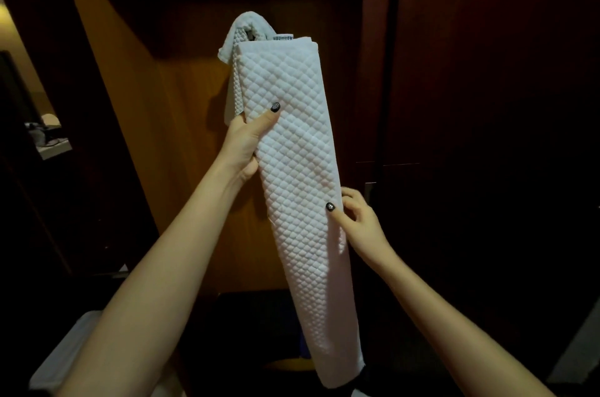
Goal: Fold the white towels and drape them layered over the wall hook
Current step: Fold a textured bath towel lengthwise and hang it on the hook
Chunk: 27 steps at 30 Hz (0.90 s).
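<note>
The folded towel [292,153] could slip, or drag the draped towel [242,30] at 12 o'clock down, I judge, if either grip slackens before its top crosses the hook, which is hidden. The left hand [246,143] clamps its 9 o'clock edge; the right hand [360,221] pinches the 3 o'clock edge lower. It is 1 long white quilted strip, running from 12 toward 6 o'clock.

Front towel [292,153] hangs close before the wood panel [181,137], its top end against the hung towel [242,28]; passage behind it is tight. The left hand [246,140] grips its left edge, and the right hand [360,218] pinches its right edge lower down. Open air lies left of the towel, across the panel face. A dark door [487,104] bounds the right side.
</note>
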### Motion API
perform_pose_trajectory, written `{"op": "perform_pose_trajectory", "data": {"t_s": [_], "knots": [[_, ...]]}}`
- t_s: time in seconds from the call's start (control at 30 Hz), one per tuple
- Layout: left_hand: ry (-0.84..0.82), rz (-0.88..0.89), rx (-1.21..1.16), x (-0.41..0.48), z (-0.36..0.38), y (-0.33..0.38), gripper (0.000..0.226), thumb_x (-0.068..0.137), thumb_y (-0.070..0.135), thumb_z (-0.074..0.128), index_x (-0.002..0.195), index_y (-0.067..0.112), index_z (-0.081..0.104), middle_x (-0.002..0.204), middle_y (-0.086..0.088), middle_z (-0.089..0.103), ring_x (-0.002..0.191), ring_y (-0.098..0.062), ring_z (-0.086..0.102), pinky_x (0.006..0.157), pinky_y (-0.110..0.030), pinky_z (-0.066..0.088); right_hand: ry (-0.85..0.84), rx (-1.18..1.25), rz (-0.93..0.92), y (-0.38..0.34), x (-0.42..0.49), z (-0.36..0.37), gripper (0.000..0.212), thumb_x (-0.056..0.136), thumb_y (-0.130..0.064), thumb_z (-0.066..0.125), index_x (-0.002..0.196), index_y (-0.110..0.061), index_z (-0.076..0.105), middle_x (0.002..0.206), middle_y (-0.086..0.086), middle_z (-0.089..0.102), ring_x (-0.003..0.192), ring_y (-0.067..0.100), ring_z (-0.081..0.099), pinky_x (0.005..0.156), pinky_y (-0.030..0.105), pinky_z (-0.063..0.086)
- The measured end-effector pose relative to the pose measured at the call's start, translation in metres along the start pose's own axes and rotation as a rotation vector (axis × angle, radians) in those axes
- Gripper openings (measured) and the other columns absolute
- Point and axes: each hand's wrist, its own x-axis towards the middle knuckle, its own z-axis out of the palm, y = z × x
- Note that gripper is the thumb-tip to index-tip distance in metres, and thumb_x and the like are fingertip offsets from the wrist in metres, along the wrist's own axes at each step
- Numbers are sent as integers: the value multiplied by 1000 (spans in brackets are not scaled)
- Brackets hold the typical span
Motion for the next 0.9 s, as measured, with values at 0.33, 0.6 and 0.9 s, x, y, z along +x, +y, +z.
{"op": "perform_pose_trajectory", "data": {"t_s": [0.33,0.6,0.9], "knots": [[5,-78,12,14,-3,18,32,86,7,69,116,2,61,107,-14,72,100,-28,70,73,-38,60,-163,133,17,-28,7,-15,41,94,-31,56,104,8,66,106,22,69,100,35,67,89,38,53],[124,-133,-29,27,-33,5,42,88,21,71,126,7,60,113,-15,71,99,-27,71,70,-37,59,101,197,-102,-38,9,9,7,96,-13,60,103,-12,61,91,8,72,85,21,71,73,31,58],[-244,-452,-296,-79,-57,-105,49,75,33,81,116,8,71,122,-14,67,115,-25,63,88,-37,55,215,204,-82,-34,33,15,4,94,-9,62,94,-12,60,74,-7,67,71,7,63,66,24,51]]}}
